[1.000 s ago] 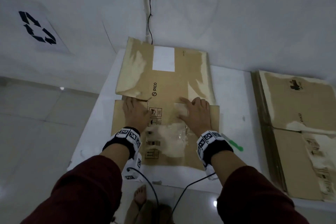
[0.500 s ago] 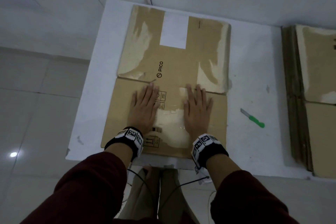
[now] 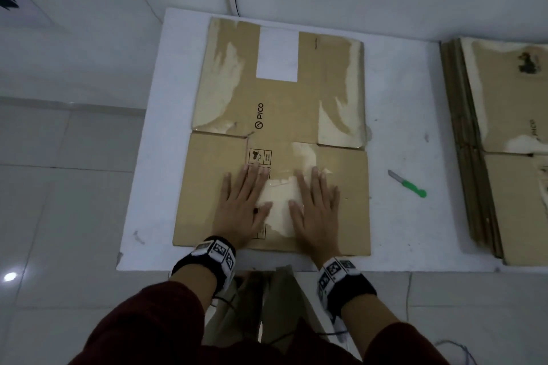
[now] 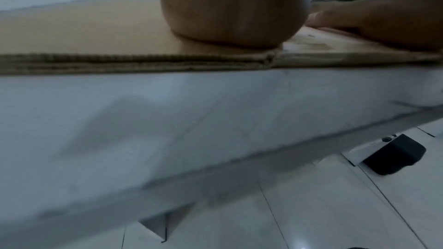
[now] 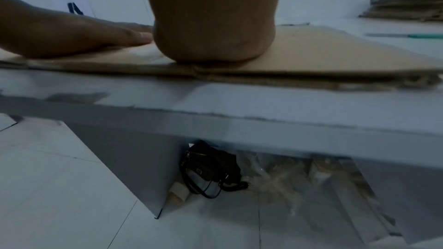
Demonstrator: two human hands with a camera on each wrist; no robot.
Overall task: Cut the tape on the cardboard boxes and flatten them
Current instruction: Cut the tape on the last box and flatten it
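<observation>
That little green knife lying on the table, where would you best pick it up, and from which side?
Probably by the green handle, coming from above and the right. The knife lies flat on the table, apart from the box, blade pointing up-left and handle toward the stack. The right hand, now pressing the box, is nearest.
</observation>
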